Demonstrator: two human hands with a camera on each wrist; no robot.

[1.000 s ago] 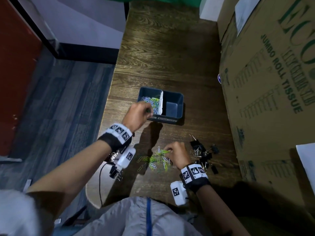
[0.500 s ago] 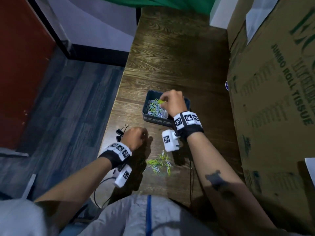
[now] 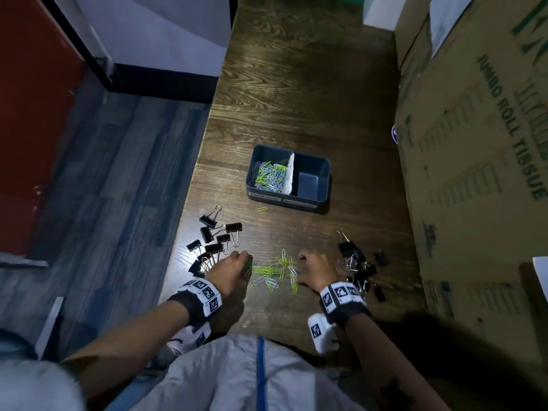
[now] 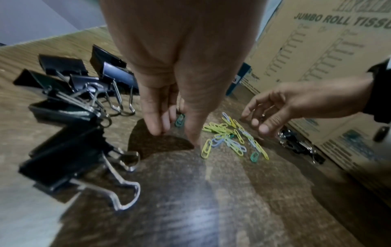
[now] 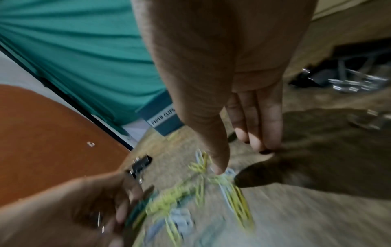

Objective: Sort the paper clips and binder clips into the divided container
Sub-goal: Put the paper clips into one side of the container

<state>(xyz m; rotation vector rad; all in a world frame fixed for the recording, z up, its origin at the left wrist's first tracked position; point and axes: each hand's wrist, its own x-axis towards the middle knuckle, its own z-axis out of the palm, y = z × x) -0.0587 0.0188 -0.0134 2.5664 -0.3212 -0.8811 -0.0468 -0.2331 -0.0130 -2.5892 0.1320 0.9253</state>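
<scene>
Both hands are down at the loose paper clips (image 3: 274,272) in the middle of the dark wood desk (image 3: 296,84), near its front edge. The left hand (image 3: 229,269) sits at the left edge of that pile with its fingers pointed down at the desk; in the left wrist view its fingertips (image 4: 155,128) touch the wood right beside a teal clip (image 4: 180,120), but it's hard to say whether anything is actually pinched, so can't tell on that one. The right hand (image 3: 315,269) is at the right edge of the pile, fingers straight and relaxed, tips on or just over the desk, holding nothing that shows. The right wrist view is pretty blurry.

The container (image 3: 321,164) sits further back on the desk, well apart from the hands. Its left compartment has a heap of coloured paper clips (image 3: 268,176), and a white divider (image 3: 290,173) splits it from the right compartment. One yellow clip (image 3: 261,209) lies just in front of the container.

Black binder clips are in two bunches: one bunch (image 3: 213,238) left of the left hand, another (image 3: 358,265) right of the right hand. A big cardboard box (image 3: 474,143) stands along the right side of the desk.
</scene>
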